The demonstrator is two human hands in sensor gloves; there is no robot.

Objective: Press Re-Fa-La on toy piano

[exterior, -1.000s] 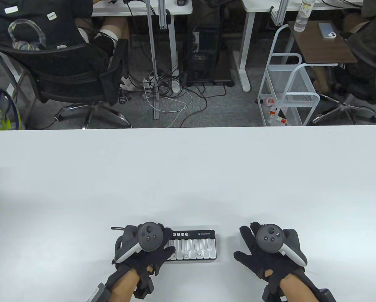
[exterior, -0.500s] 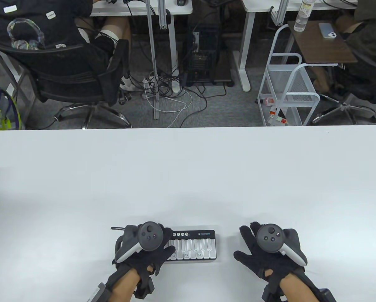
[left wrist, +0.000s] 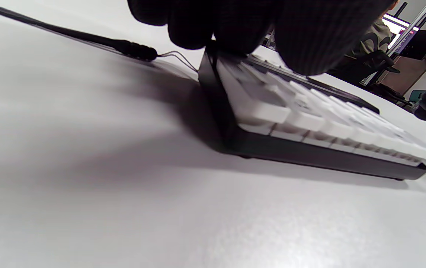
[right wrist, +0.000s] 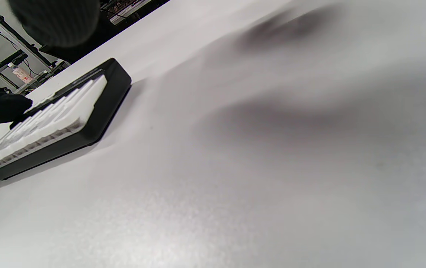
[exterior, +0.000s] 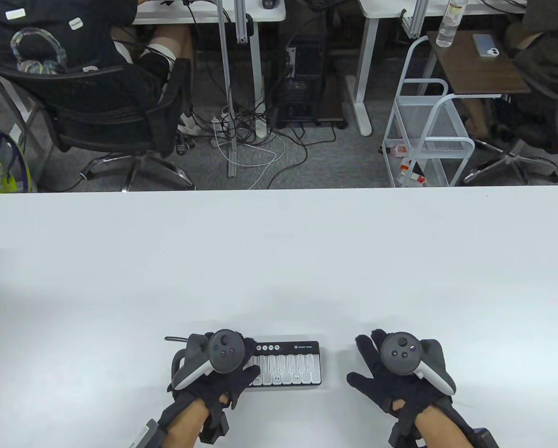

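I saw the toy piano (exterior: 286,363) lying flat on the white surface (exterior: 279,261) near its front edge, between my two hands. My left hand (exterior: 213,368) covered the piano's left end, fingers spread over the keys there; I could not tell whether a fingertip pressed a key. My right hand (exterior: 400,368) rested on the surface, well apart from the piano, fingers splayed wide and holding nothing.
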